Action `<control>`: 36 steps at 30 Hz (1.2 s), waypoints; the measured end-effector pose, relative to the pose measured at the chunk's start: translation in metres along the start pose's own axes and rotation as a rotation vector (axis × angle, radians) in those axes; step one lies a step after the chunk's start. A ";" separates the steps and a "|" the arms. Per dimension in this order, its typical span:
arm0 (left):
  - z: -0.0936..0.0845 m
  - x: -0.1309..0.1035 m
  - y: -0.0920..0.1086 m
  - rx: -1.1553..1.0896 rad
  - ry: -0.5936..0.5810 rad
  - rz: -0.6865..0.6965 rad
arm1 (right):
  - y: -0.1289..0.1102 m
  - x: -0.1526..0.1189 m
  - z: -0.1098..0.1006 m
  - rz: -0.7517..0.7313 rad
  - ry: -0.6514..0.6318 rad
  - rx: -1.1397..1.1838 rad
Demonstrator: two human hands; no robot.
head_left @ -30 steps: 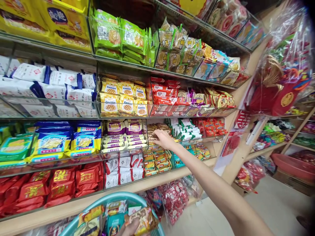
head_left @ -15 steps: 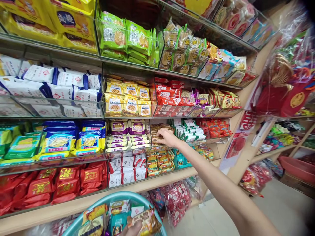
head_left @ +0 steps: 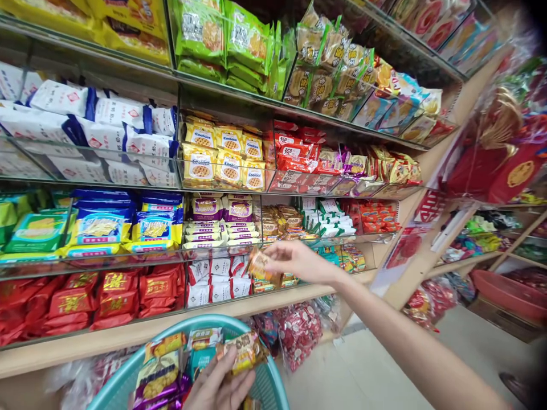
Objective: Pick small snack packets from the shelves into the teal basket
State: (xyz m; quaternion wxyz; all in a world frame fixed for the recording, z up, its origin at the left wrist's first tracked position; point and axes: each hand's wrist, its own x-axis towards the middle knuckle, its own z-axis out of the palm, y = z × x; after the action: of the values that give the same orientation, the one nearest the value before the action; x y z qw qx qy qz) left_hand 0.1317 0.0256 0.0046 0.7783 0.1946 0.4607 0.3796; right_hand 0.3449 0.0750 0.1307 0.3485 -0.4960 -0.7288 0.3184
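My right hand [head_left: 294, 261] pinches a small brown-and-orange snack packet [head_left: 261, 269] in front of the lower shelf edge. Similar brown packets [head_left: 280, 221] lie in the compartment just above it. Low in the view, my left hand [head_left: 222, 381] grips another brown wrapped snack packet [head_left: 243, 352] between thumb and fingers. That hand is over a teal plastic basket [head_left: 273, 378]. Inside the basket lie a purple-and-yellow biscuit packet [head_left: 158, 376], a teal packet [head_left: 200, 360] and other wrapped snacks, partly hidden by the left hand.
Tiered shelves with clear dividers hold yellow Cookies packets [head_left: 228, 165], red packets [head_left: 115, 296] and white-and-blue packets [head_left: 119, 112]. Bagged red goods [head_left: 301, 333] sit beneath the bottom wooden ledge [head_left: 38, 356]. At right, a red basin [head_left: 508, 293] rests on a box; wrapped goods [head_left: 499, 142] hang nearby.
My right hand has come down and out of the brown-packet compartment with a packet in it. My left hand and its packet have risen further into view, with more of the basket showing.
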 end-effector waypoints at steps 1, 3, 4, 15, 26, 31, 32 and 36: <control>0.002 -0.002 0.002 -0.005 -0.011 0.004 | -0.002 -0.005 0.013 0.032 -0.078 0.051; 0.004 -0.004 0.004 -0.015 -0.033 0.004 | -0.003 -0.011 0.035 0.075 -0.207 0.126; 0.004 -0.004 0.005 -0.023 -0.037 0.003 | -0.002 -0.013 0.044 0.091 -0.256 0.151; 0.001 -0.012 0.010 -0.098 -0.125 -0.080 | 0.016 -0.011 0.072 0.180 -0.468 0.187; 0.000 -0.014 0.011 -0.116 0.003 -0.058 | 0.015 -0.014 0.083 0.018 -0.358 -0.147; 0.000 -0.013 0.011 -0.111 -0.063 -0.025 | 0.000 -0.028 0.088 -0.091 -0.356 -0.426; 0.001 -0.013 0.010 -0.107 -0.092 -0.023 | -0.002 -0.031 0.091 -0.122 -0.369 -0.477; -0.001 -0.012 0.008 -0.121 -0.138 -0.067 | -0.002 -0.038 0.103 -0.173 -0.406 -0.657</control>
State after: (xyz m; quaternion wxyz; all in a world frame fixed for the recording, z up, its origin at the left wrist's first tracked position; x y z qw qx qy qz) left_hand 0.1240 0.0216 0.0162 0.8309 0.1572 0.3885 0.3661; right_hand 0.2693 0.0265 0.0679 0.0457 -0.4447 -0.8851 0.1293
